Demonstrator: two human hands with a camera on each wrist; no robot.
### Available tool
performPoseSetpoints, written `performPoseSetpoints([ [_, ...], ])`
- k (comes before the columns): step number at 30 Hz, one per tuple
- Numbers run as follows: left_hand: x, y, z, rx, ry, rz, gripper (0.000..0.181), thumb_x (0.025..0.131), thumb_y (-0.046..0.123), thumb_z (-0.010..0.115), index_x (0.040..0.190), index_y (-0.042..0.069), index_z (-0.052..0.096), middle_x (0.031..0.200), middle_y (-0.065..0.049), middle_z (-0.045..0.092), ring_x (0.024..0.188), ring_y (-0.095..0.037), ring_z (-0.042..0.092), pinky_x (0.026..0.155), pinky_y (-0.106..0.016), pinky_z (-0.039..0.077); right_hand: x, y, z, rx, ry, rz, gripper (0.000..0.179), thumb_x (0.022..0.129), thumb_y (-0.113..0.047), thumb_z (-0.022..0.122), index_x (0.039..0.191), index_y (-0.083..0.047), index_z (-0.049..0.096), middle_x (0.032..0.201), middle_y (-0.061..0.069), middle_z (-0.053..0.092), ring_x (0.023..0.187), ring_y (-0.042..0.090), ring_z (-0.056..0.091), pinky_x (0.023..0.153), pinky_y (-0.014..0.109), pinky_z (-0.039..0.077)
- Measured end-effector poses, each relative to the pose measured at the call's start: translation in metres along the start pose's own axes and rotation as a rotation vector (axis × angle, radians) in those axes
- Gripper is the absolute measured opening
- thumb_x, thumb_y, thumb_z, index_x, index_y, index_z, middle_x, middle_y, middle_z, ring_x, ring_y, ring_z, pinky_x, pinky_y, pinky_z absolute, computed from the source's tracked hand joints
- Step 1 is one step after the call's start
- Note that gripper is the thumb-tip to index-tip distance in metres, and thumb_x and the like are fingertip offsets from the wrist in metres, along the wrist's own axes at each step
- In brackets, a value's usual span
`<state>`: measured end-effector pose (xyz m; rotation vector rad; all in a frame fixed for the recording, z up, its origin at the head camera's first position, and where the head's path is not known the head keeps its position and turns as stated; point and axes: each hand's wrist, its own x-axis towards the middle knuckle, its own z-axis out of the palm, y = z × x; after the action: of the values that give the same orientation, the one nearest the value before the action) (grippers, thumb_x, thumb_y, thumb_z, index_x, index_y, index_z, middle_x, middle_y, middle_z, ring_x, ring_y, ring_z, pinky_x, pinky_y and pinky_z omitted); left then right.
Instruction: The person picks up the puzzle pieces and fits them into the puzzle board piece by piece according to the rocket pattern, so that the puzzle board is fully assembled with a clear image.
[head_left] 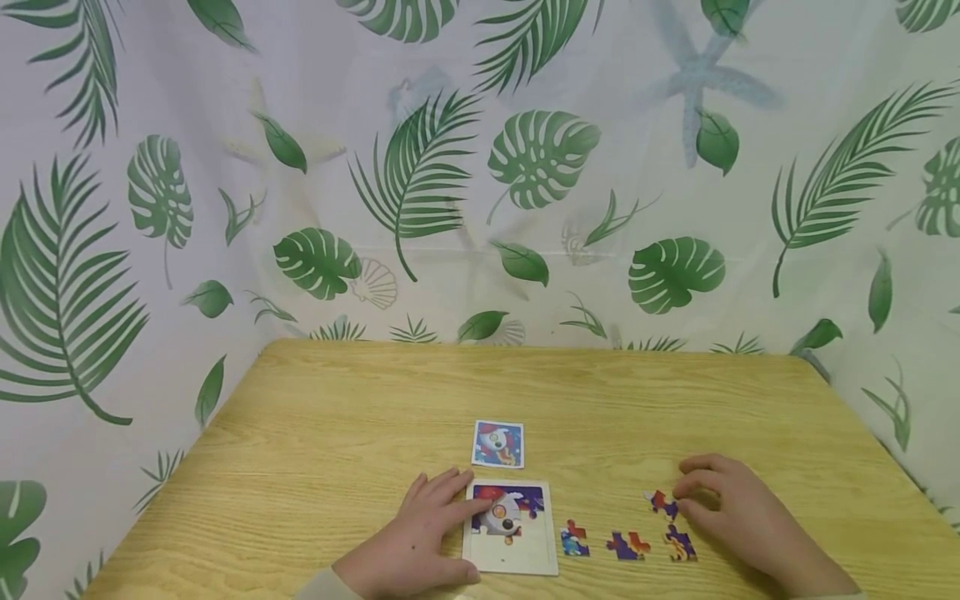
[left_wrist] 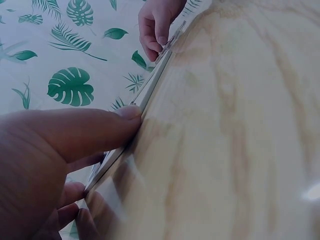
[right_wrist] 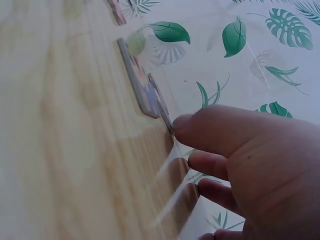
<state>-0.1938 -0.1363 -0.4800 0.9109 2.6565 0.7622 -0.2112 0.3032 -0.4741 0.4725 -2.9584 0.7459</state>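
Observation:
My left hand (head_left: 431,537) rests spread over the left side of a square puzzle tray (head_left: 553,533), its index finger on the partly filled dog picture and its thumb at the tray's near-left edge. In the left wrist view the thumb (left_wrist: 129,112) touches the tray's rim. My right hand (head_left: 723,508) is at the right, fingers loosely bent, next to a red and purple jigsaw piece (head_left: 662,505). Its thumb tip (right_wrist: 184,124) touches or nearly touches the end of a piece in the right wrist view. Nearer me lies an orange and purple piece (head_left: 680,543).
A small square picture card (head_left: 498,444) of the dog lies beyond the tray. Between the tray and my right hand lie a blue and red piece (head_left: 575,539) and a purple and orange piece (head_left: 628,545). A leaf-patterned curtain (head_left: 570,275) borders the wooden table (head_left: 337,417).

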Motion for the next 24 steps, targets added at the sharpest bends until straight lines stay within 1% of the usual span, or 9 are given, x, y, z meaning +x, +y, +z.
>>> performPoseSetpoints([
  [1,-0.0001,0.0,0.0002,0.001,-0.001,0.0,0.078,0.086,0.055,0.074,0.154,0.034,0.043,0.167,-0.003,0.021,0.153,-0.029,0.013,0.118,-0.064,0.005,-0.0002,-0.0003,0.0001,0.006,-0.001,0.001,0.008,0.088,-0.026,0.079,0.089,-0.031,0.072,0.127,0.011,0.063,0.121,0.045,0.054,0.098,0.066,0.042],
  [3,-0.0003,0.0003,0.0005,0.001,-0.005,0.001,0.078,0.086,0.054,0.074,0.154,0.033,0.044,0.167,-0.003,0.021,0.153,-0.029,0.013,0.118,-0.064,0.005,-0.0008,-0.0008,0.0003,0.014,-0.004,-0.002,0.01,0.087,-0.032,0.08,0.091,-0.031,0.072,0.128,0.011,0.063,0.121,0.045,0.054,0.098,0.066,0.042],
  [6,-0.0007,0.0008,0.0002,0.001,-0.006,0.002,0.078,0.086,0.054,0.073,0.154,0.033,0.043,0.167,-0.003,0.021,0.153,-0.029,0.013,0.118,-0.064,0.005,-0.0011,-0.0024,0.0005,0.004,-0.004,-0.025,0.02,0.083,-0.044,0.082,0.094,-0.031,0.07,0.13,0.011,0.062,0.12,0.045,0.054,0.097,0.066,0.042],
  [8,-0.0008,0.0012,-0.0005,0.007,-0.004,0.001,0.078,0.086,0.055,0.073,0.155,0.034,0.043,0.167,-0.003,0.021,0.153,-0.029,0.013,0.119,-0.063,0.005,-0.0006,-0.0036,0.001,-0.008,-0.002,-0.033,0.025,0.082,-0.048,0.081,0.094,-0.031,0.069,0.13,0.011,0.061,0.119,0.045,0.054,0.097,0.066,0.043],
  [11,-0.0008,0.0017,-0.0014,0.014,-0.002,-0.002,0.078,0.086,0.056,0.072,0.155,0.035,0.042,0.167,-0.003,0.02,0.153,-0.029,0.013,0.119,-0.063,0.004,0.0001,-0.005,0.0013,-0.016,0.0,-0.024,0.022,0.084,-0.047,0.08,0.094,-0.03,0.069,0.129,0.012,0.062,0.119,0.045,0.054,0.097,0.066,0.043],
  [17,-0.0006,0.0018,0.0001,0.0,-0.012,-0.015,0.078,0.086,0.056,0.072,0.155,0.036,0.042,0.167,-0.002,0.02,0.154,-0.029,0.012,0.119,-0.061,0.002,-0.0004,-0.0073,-0.0011,0.023,-0.01,-0.012,0.011,0.091,-0.036,0.076,0.094,-0.028,0.07,0.13,0.013,0.062,0.121,0.046,0.054,0.098,0.067,0.042],
  [19,-0.0004,0.0014,0.001,-0.004,-0.012,-0.018,0.078,0.086,0.055,0.073,0.155,0.037,0.042,0.167,-0.002,0.02,0.154,-0.028,0.011,0.119,-0.061,0.001,0.0,-0.0074,-0.001,0.024,-0.009,-0.009,0.011,0.091,-0.038,0.076,0.094,-0.029,0.07,0.13,0.012,0.062,0.121,0.045,0.054,0.098,0.067,0.042],
  [22,-0.0006,0.0013,0.0015,-0.006,-0.008,-0.02,0.078,0.085,0.055,0.073,0.154,0.036,0.043,0.167,-0.002,0.02,0.154,-0.028,0.011,0.119,-0.061,0.001,0.0016,-0.0078,0.0002,-0.003,0.0,-0.007,0.015,0.089,-0.041,0.077,0.094,-0.029,0.07,0.127,0.011,0.063,0.118,0.044,0.056,0.097,0.066,0.044],
  [24,-0.0008,0.0011,0.0018,-0.009,-0.002,-0.021,0.078,0.085,0.054,0.074,0.154,0.036,0.043,0.167,-0.002,0.02,0.154,-0.028,0.011,0.12,-0.06,0.0,0.0032,-0.0082,0.0009,-0.027,0.008,0.001,0.014,0.089,-0.041,0.078,0.094,-0.029,0.071,0.125,0.01,0.064,0.117,0.043,0.057,0.097,0.064,0.044],
])
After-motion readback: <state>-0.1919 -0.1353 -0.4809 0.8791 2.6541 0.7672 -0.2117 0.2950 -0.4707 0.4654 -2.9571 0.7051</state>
